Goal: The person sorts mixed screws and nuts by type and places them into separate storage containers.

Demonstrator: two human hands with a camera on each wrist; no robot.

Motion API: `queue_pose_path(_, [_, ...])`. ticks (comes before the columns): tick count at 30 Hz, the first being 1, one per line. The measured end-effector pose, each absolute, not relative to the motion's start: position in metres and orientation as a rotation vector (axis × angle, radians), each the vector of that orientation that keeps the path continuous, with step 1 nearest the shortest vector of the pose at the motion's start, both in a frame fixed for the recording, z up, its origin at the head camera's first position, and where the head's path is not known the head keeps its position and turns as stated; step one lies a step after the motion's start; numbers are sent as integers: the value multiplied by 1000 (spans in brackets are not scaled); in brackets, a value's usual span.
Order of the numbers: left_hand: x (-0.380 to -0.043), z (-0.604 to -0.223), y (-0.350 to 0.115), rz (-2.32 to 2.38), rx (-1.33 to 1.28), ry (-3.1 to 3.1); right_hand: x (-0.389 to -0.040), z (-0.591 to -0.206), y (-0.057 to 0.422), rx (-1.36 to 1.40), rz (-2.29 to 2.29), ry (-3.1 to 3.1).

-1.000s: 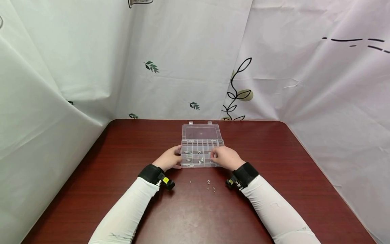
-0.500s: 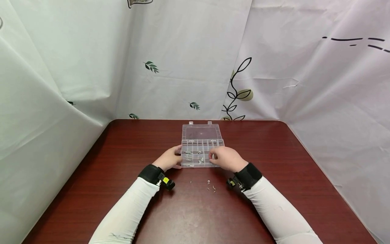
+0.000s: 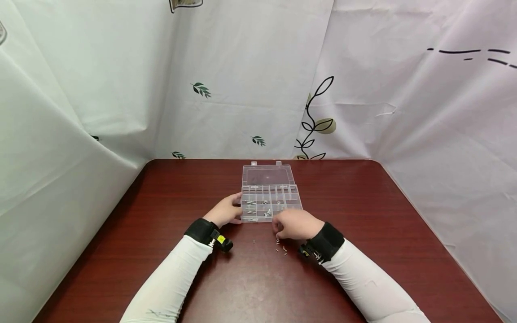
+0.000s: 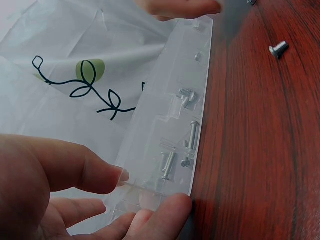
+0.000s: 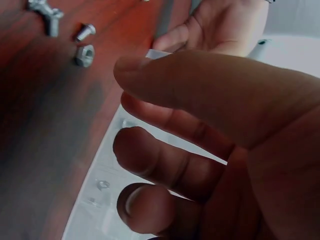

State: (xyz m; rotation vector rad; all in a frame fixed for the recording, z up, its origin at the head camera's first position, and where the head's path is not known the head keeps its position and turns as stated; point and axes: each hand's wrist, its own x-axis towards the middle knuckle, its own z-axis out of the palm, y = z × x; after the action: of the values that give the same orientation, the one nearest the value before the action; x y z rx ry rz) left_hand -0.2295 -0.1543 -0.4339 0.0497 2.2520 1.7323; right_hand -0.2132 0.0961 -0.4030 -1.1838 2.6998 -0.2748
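Observation:
A clear plastic organizer box (image 3: pixel 244 213) lies with its lid (image 3: pixel 267 175) swung back. My left hand (image 3: pixel 223 211) holds its left end, with thumb and fingers on either side of the corner in the left wrist view. Long screws (image 4: pixel 170 165) and shorter screws (image 4: pixel 186 96) sit in its compartments. My right hand (image 3: pixel 297 223) hovers over the box's front right edge, fingers loosely bent and nothing between thumb and index finger in the right wrist view. Just in front of its fingertips a hex nut (image 5: pixel 85 55) and a small screw (image 5: pixel 86 32) lie on the table.
The dark red wooden table (image 3: pixel 194 179) extends to a white patterned curtain (image 3: pixel 242 80) behind and at both sides. More small hardware pieces (image 3: pixel 284 248) lie in front of the box, and a lone screw (image 3: pixel 254 242) lies further left.
My right hand has moved from above the right-hand compartments toward me, to the front edge near the loose hardware. The left hand and box stay in place.

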Motion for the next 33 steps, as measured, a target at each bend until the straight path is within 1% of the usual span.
queue_pose_path(16, [-231,-435,-154,1721,36,2259,-212,-414,92,-1163,-184,2685])
queue_pose_path(33, [-228,-434,-154,1730,32,2262,-209,-418,90,-1165,-196,2678])
